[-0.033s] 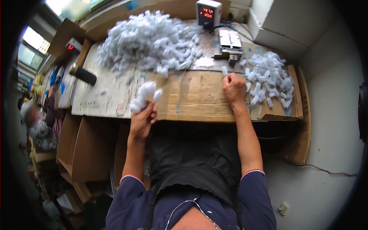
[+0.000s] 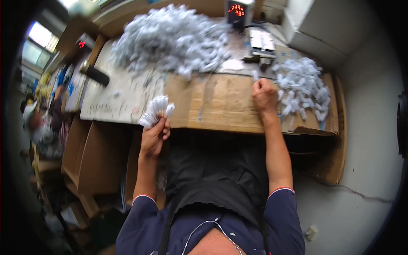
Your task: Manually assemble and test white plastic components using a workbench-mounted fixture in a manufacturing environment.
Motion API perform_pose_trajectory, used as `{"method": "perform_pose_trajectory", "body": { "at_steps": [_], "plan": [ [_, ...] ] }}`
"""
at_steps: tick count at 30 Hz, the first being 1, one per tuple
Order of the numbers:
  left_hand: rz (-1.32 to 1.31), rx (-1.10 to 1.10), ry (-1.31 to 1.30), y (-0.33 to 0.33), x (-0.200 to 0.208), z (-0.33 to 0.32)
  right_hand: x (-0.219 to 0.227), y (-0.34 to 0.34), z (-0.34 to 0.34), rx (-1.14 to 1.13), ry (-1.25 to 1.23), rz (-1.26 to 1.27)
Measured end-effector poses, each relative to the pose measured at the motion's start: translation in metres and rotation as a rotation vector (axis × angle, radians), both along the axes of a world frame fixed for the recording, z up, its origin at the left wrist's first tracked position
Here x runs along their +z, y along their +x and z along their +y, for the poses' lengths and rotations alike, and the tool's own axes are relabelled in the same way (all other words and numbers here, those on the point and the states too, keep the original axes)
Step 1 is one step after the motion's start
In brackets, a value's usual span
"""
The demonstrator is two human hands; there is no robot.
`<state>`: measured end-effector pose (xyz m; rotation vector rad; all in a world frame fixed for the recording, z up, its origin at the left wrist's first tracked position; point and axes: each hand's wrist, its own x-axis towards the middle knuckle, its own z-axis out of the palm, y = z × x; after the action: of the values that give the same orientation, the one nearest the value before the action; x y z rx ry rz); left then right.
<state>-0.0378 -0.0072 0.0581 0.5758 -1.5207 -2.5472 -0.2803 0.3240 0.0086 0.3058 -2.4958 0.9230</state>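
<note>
My left hand (image 2: 156,134), closed near the table's front edge, grips a fanned bunch of small white ribbed plastic pieces (image 2: 158,109) by their thin lower ends. Further right, my right hand (image 2: 265,94) is closed in a pinch over the cardboard. It holds a single white ribbed piece (image 2: 255,75), upright above the fingers, just in front of a small bench machine (image 2: 261,42) with a pale top. Beside that hand, on the right, lies a loose heap of similar white pieces (image 2: 301,87).
A large pile of white pieces (image 2: 170,42) covers the back left of the table. Cardboard (image 2: 221,106) lines the front. Behind the machine stands a box with a red display (image 2: 239,12). A dark cylinder (image 2: 97,75) lies at left; another person (image 2: 36,121) sits beyond. A wall (image 2: 365,127) bounds the right.
The view has shifted slightly, moving the table contents up and right. My left hand's bunch now appears more spread out and a little lower. The red display reads differently.
</note>
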Motion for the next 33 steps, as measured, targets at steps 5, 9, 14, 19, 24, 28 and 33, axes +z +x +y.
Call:
{"method": "perform_pose_trajectory", "body": {
  "at_steps": [5,9,14,19,24,28,33],
  "plan": [
    [-0.377,0.275,-0.119,0.136,-0.088,-0.059,-0.001,-0.006,0.035,-0.037,0.018,0.000],
    [-0.626,0.471,-0.153,0.199,-0.185,-0.097,-0.008,-0.003,0.037,-0.021,0.059,-0.026],
    [-1.123,0.357,-0.905,0.252,-0.253,-0.135,-0.007,0.002,0.013,0.075,-0.041,-0.015],
    [-0.690,0.591,-0.939,0.160,-0.224,-0.113,-0.001,-0.004,0.032,0.023,-0.094,0.079],
    [-0.010,0.612,-1.254,0.055,-0.082,-0.034,-0.006,-0.001,0.011,0.049,-0.049,0.026],
    [0.506,0.375,-1.260,-0.048,-0.018,0.031,0.011,-0.014,0.009,-0.076,-0.133,-0.064],
    [0.740,0.163,-1.042,-0.183,-0.007,0.110,0.014,-0.041,0.008,-0.173,-0.067,-0.088]
  ]
}}
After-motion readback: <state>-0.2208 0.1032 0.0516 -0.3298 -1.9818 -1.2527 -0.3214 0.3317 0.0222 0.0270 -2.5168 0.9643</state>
